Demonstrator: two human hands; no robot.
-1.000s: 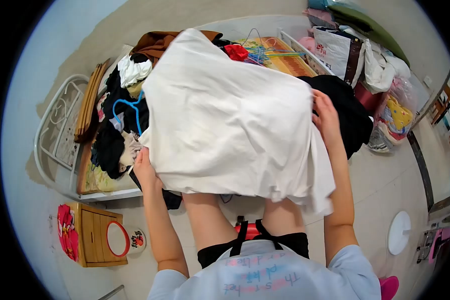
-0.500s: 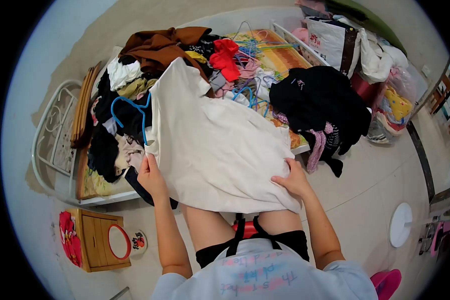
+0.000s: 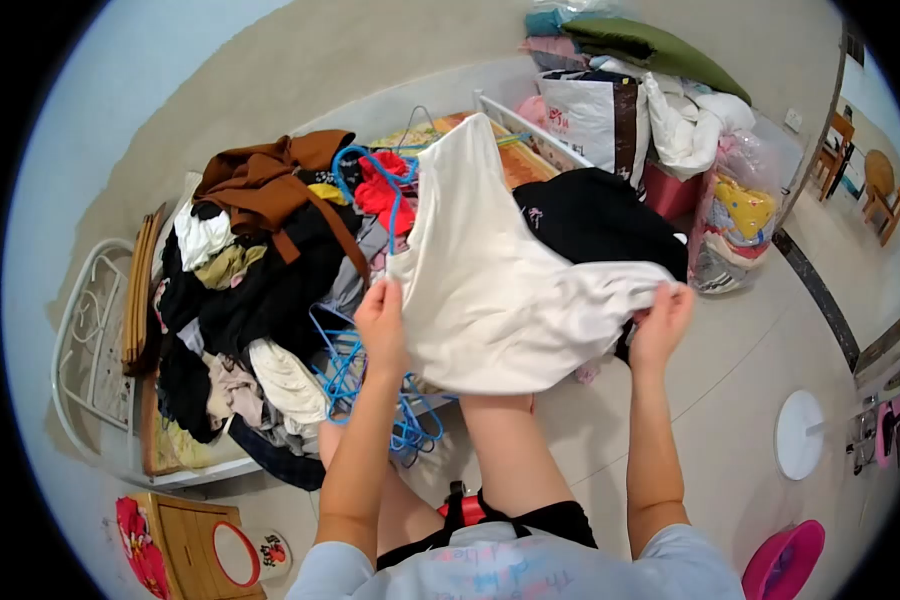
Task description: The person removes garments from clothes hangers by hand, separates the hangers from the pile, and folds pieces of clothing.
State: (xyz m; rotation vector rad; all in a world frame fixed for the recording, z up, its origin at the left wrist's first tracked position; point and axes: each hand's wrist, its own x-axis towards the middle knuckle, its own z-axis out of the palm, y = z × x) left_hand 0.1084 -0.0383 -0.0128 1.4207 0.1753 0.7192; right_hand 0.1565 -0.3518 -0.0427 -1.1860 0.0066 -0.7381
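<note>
A white sleeveless top (image 3: 490, 290) is stretched out in front of me above my legs. My left hand (image 3: 380, 318) pinches its left edge, just below a blue hanger (image 3: 394, 215) whose hook sticks out past the cloth. My right hand (image 3: 662, 318) grips the bunched fabric at its right end. How far the hanger reaches inside the top is hidden by the cloth. Behind the top lies a black garment (image 3: 610, 215), and a red cloth (image 3: 380, 190) shows to its left.
A white metal bed (image 3: 205, 472) carries piled clothes, including a brown garment (image 3: 260, 190). Several blue hangers (image 3: 410, 432) dangle at its front edge. Bags (image 3: 595, 120) stand at the back right. A wooden cabinet (image 3: 185, 535), a bin (image 3: 270, 553) and a pink basin (image 3: 785, 562) are on the floor.
My right hand has risen and moved right, bunching the cloth. My left hand, the top and its hanger have shifted right. The view has turned, exposing blue hangers at the bed's edge.
</note>
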